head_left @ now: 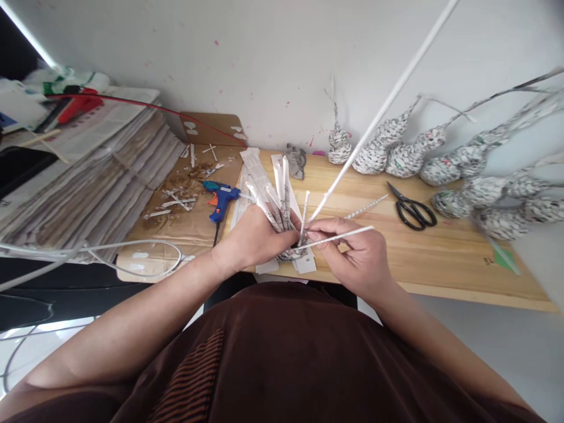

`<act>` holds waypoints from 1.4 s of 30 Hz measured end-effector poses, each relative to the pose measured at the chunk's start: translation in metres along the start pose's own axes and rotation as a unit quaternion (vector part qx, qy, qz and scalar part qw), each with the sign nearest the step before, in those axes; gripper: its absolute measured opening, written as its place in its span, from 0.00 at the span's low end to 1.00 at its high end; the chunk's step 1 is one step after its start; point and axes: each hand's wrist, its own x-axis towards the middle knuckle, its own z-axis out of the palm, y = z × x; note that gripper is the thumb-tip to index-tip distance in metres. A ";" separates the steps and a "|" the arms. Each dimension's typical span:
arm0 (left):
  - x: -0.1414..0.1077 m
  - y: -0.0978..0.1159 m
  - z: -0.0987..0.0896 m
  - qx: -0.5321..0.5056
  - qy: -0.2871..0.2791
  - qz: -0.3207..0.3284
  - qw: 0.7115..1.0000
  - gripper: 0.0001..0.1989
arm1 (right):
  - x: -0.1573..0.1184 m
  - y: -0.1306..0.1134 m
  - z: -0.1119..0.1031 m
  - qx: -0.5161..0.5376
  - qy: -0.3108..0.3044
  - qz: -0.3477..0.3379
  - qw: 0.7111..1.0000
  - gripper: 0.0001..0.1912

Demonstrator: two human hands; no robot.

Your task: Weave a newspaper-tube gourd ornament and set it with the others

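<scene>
A small woven piece of rolled newspaper tubes (289,254) is between my hands near the table's front edge, several tubes standing up from it. My left hand (255,238) is wrapped round its left side, thumb pressed on the weave. My right hand (356,249) pinches at the base of a long white paper tube (388,106), which slants up to the right past the top of the view. A shorter paper tube (348,234) sticks out across my right fingers. Part of the weave is hidden behind my left hand.
Black scissors (412,208) lie on the wooden table (440,258) to the right. Several woven gourd shapes (403,158) line the wall. A blue glue gun (222,200) rests on cardboard (145,235) strewn with paper scraps. Stacked newspapers (118,164) fill the left.
</scene>
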 end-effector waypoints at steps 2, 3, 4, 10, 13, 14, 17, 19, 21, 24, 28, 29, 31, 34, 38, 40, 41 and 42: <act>0.000 0.000 0.000 0.007 0.007 0.001 1.000 0.07 | 0.001 0.002 0.000 -0.005 -0.017 -0.018 1.000 0.06; 0.000 0.000 0.000 0.010 0.010 0.002 1.000 0.07 | 0.001 0.003 -0.001 -0.009 -0.032 -0.026 0.999 0.06; 0.000 0.001 0.000 0.013 0.013 0.003 1.000 0.07 | 0.001 0.004 -0.002 -0.013 -0.046 -0.032 0.998 0.07; 0.001 0.002 0.000 0.004 0.014 0.006 1.000 0.07 | 0.002 0.006 -0.008 -0.063 -0.086 -0.064 0.992 0.09; 0.003 0.002 -0.001 -0.004 0.004 -0.002 1.000 0.07 | 0.002 0.006 -0.007 -0.101 -0.059 -0.077 0.990 0.09; 0.003 0.002 -0.001 -0.009 0.000 -0.006 1.000 0.06 | 0.002 0.006 -0.007 -0.114 -0.056 -0.084 0.988 0.09; 0.005 0.002 -0.002 -0.023 -0.006 -0.010 1.000 0.05 | 0.004 0.006 -0.009 -0.162 -0.089 -0.116 0.976 0.09; 0.006 0.002 -0.002 -0.024 -0.006 -0.001 1.000 0.05 | 0.005 0.005 -0.011 -0.193 -0.106 -0.135 0.966 0.08; 0.007 0.002 -0.001 -0.021 -0.006 0.009 1.000 0.06 | 0.007 0.004 -0.013 -0.208 -0.108 -0.147 0.961 0.08; 0.007 0.001 0.000 -0.018 0.001 0.014 1.000 0.06 | 0.008 0.001 -0.012 -0.218 -0.110 -0.146 0.959 0.09; 0.007 0.003 0.000 0.011 0.022 -0.010 1.000 0.05 | 0.008 -0.004 -0.008 -0.226 -0.155 -0.135 0.952 0.10; 0.007 0.003 0.000 0.021 0.025 -0.014 0.999 0.05 | 0.008 -0.004 -0.007 -0.228 -0.163 -0.132 0.951 0.10; 0.008 0.005 -0.001 0.034 0.025 -0.012 0.999 0.04 | 0.008 -0.003 -0.006 -0.225 -0.152 -0.130 0.953 0.09; 0.010 0.006 -0.003 0.029 0.022 -0.002 0.999 0.03 | 0.008 0.003 -0.003 -0.211 -0.099 -0.115 0.966 0.07; 0.010 0.002 -0.004 0.026 0.026 -0.005 0.999 0.03 | 0.008 0.011 0.000 -0.166 -0.078 -0.115 0.976 0.07; 0.009 -0.001 -0.004 0.028 0.034 -0.011 0.999 0.03 | 0.008 0.013 0.000 -0.142 -0.095 -0.125 0.977 0.08; 0.009 -0.002 -0.004 0.028 0.036 -0.013 0.999 0.03 | 0.007 0.013 -0.001 -0.136 -0.107 -0.129 0.976 0.09; 0.009 -0.004 -0.004 0.026 0.036 -0.013 0.999 0.03 | 0.007 0.013 -0.002 -0.134 -0.117 -0.134 0.975 0.10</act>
